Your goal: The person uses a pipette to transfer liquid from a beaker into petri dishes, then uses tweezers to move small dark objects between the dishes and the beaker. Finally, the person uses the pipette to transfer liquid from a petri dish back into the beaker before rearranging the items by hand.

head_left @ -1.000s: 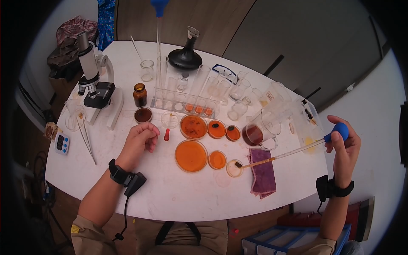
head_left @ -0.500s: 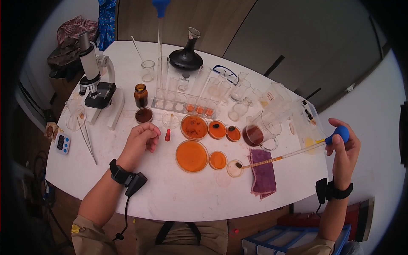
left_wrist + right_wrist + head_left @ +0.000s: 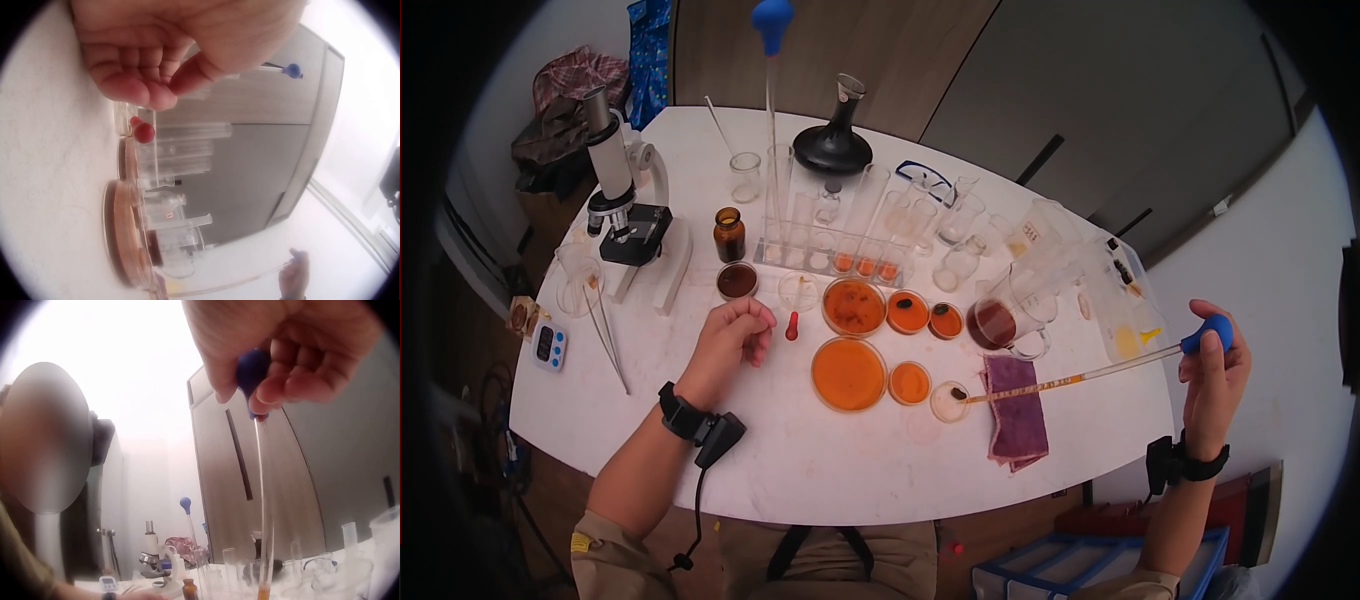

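Note:
My right hand holds the blue rubber bulb of a long glass pipette between thumb and fingers. The pipette slants down to the left, and amber liquid fills its lower part. Its tip is at a small, shallow glass dish, right by a dark lump in it. My left hand rests near the tabletop with fingers loosely curled and nothing in them. A small red rubber bulb on a dropper lies just beside its fingertips.
Large orange-filled dishes and smaller ones stand left of the pipette tip. A purple cloth lies under the pipette. Behind are a jug of dark red liquid, a test tube rack and glassware. A microscope stands at left.
The amber liquid reaches higher up the pipette than before. The right hand keeps its hold on the bulb, with the tip still at the small dish. The left hand stays in place.

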The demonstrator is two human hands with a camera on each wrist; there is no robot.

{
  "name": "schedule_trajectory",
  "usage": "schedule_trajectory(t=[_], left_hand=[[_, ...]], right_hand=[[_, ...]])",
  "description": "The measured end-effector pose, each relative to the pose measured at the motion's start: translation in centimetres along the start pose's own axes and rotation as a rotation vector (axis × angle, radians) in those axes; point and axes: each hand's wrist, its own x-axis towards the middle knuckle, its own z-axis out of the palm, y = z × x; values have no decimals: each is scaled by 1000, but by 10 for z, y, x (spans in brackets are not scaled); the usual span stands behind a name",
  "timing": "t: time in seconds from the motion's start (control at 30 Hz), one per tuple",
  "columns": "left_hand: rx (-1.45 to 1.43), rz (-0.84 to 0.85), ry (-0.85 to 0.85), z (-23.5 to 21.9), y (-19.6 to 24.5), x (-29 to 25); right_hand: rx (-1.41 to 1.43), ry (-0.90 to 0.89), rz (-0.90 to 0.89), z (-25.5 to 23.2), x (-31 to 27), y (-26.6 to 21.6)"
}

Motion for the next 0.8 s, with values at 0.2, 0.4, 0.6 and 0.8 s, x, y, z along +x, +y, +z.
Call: schedule_trajectory(t=[0.2,0.4,0.6,0.8], left_hand=[[13,-3,5,1,2,-2],[9,-3,7,2,2,-1],[9,5,-3,1,1,-1],[3,6,-7,0,-1,-1]], right_hand=[[41,114,-79,-33,19,2],[92,194,-186,-80,62,-4],[4,290,-137,-75,96,-1],[-56,243,-97,-46,107,19]])
